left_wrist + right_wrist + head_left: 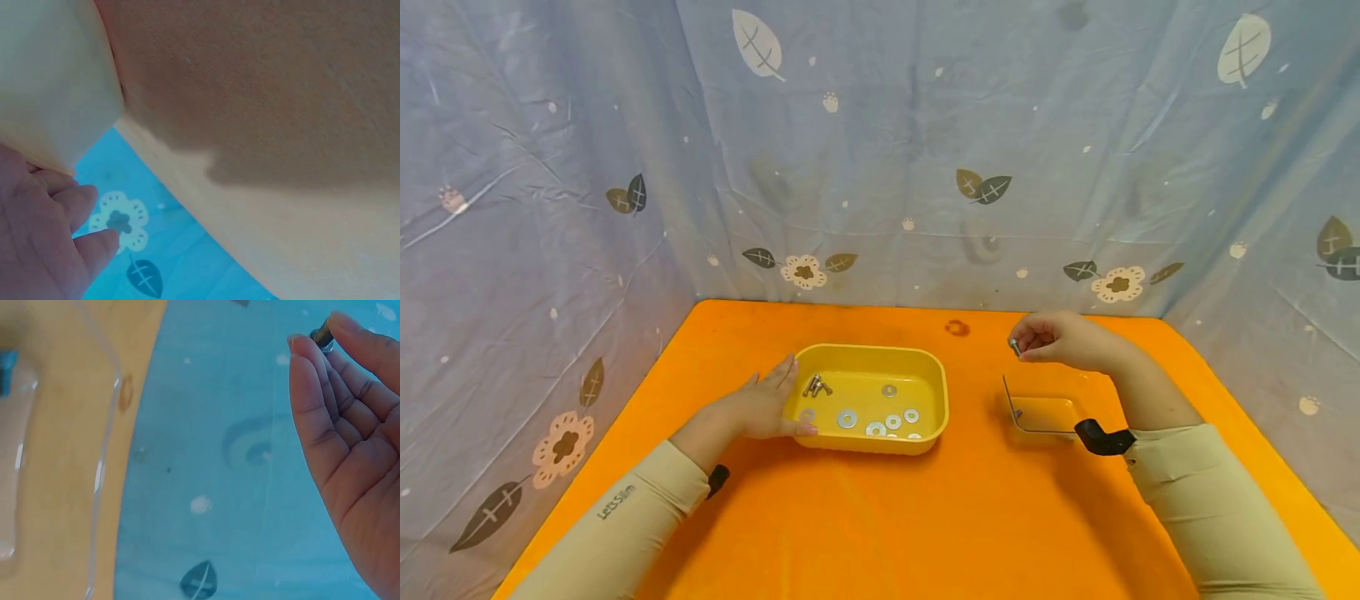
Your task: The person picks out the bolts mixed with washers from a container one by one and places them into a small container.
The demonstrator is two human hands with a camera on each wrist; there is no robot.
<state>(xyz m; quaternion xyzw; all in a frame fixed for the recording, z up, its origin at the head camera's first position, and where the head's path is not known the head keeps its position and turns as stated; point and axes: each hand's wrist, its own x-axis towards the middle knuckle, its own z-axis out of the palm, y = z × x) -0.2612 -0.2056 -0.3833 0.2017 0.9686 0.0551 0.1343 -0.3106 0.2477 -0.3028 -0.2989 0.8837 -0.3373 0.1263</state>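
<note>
My left hand [763, 406] holds the left end of a yellow tray [872, 448], thumb over the front rim and fingers along the outer wall. In the left wrist view, the fingers [78, 203] touch the underside of the tray's rim [62, 125]. Several small bolts [816, 386] lie in the tray's left part, and flat washers [847, 418] are scattered over its floor. Above a clear plastic box [1047, 415], my right hand [1063, 340] pinches a bolt [1015, 347] between thumb and fingertips. Another bolt [1017, 413] shows at the box's left side.
An orange table [880, 533] lies under both containers. Pale blue curtains [880, 150] with leaf and flower prints stand behind it and on both sides. A dark ring-shaped stain [957, 327] marks the table near its back edge.
</note>
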